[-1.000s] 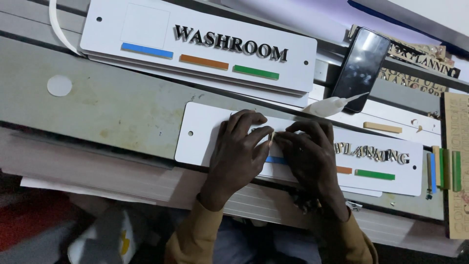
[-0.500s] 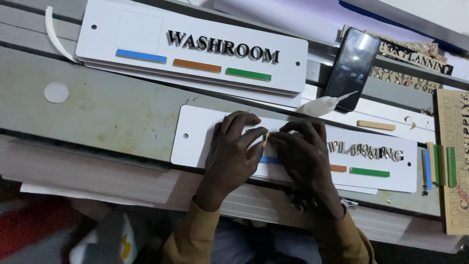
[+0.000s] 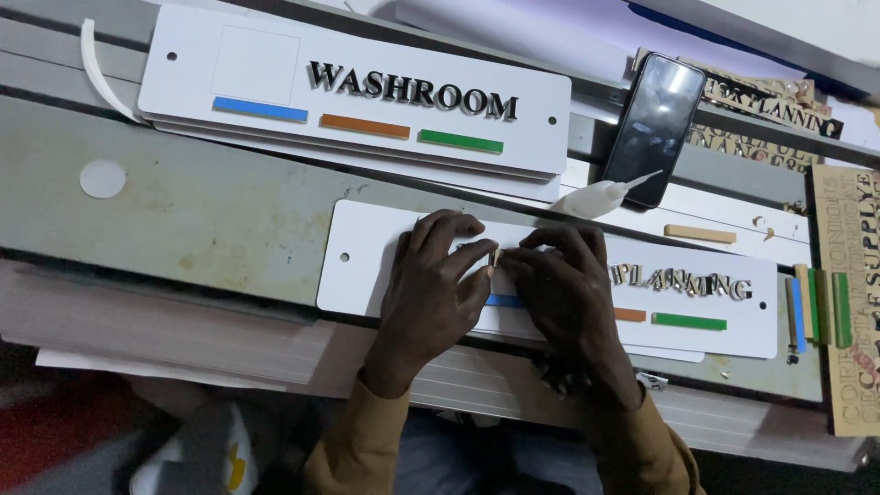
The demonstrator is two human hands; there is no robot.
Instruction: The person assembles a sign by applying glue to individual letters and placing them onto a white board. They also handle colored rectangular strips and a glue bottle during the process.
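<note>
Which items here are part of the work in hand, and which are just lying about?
In use: left hand, right hand, small pale piece pinched between them, white rectangular sign board.

Lying about: finished white sign stack, black phone, white glue bottle, loose wooden strip.

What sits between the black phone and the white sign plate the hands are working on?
In the head view, a small white glue bottle lies between the black phone and the white sign plate, its nozzle reaching over the phone's lower edge.

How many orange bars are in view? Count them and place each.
2. One orange bar on the upper sign; another orange bar on the lower sign, just beside the right hand. More may be hidden.
</note>
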